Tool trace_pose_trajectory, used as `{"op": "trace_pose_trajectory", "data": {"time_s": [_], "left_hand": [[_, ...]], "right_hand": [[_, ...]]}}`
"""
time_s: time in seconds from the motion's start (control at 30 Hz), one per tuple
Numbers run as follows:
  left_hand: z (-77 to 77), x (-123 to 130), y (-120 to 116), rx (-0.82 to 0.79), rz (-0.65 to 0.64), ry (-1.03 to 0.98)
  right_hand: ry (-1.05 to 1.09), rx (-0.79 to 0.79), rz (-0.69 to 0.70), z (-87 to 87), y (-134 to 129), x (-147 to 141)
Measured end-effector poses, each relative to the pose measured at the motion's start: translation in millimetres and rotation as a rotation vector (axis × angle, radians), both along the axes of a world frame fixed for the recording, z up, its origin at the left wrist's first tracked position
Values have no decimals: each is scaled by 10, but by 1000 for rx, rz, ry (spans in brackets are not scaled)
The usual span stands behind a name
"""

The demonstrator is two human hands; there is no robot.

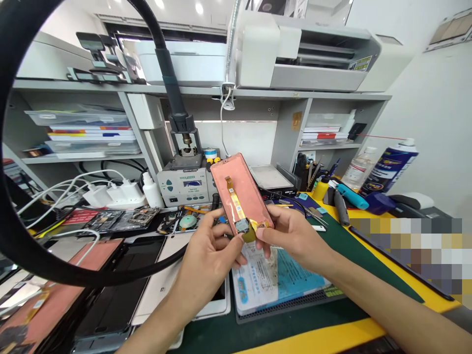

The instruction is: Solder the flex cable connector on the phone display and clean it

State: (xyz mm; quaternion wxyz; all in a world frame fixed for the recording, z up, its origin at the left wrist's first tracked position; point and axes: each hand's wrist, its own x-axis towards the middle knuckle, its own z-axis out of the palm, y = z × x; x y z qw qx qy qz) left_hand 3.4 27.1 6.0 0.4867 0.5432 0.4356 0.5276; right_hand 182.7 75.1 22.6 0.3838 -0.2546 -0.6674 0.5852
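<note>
A phone screen panel (245, 189) with a copper-coloured back is held up, tilted, above the work mat. A yellow flex cable (236, 199) runs down its back to a small grey connector piece (242, 225) at the lower edge. My left hand (212, 250) grips the lower left corner, thumb by the connector. At the lower right corner, my right hand (283, 228) pinches the edge near a second bit of yellow flex. The panel's front side faces away from me. Below both hands lies a blue and white box (280, 280) on a dark perforated tray.
A black ring (47, 275) of a magnifier or lamp crosses the left side. Phones and panels (121, 280) lie at left. Behind stands a soldering or hot-air station (188, 184). Bottles, a spray can (391, 167) and tweezers (315, 216) stand or lie at right.
</note>
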Motion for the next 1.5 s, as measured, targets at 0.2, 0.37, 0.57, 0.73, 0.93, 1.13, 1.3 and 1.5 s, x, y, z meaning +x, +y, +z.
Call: {"op": "trace_pose_trajectory", "data": {"time_s": [0.2, 0.37, 0.57, 0.73, 0.93, 1.13, 1.3, 1.5], "left_hand": [[0, -28, -39, 54, 3, -43], [-1, -8, -25, -57, -75, 18], [35, -11, -33, -56, -38, 56], [15, -24, -40, -43, 19, 90], [-40, -41, -10, -1, 30, 97], [-18, -15, -20, 32, 30, 26], [-3, 9, -42, 94, 0, -14], [-25, 38, -65, 121, -75, -22]], "right_hand": [[24, -18, -13, -12, -5, 4], [32, -22, 9, -20, -10, 1], [19, -2, 26, -4, -1, -1], [15, -12, 44, -8, -5, -2], [23, -28, 48, -18, 4, 2], [20, -24, 31, -10, -8, 6], [44, -33, 41, -8, 4, 16], [26, -71, 30, -11, -9, 12]]}}
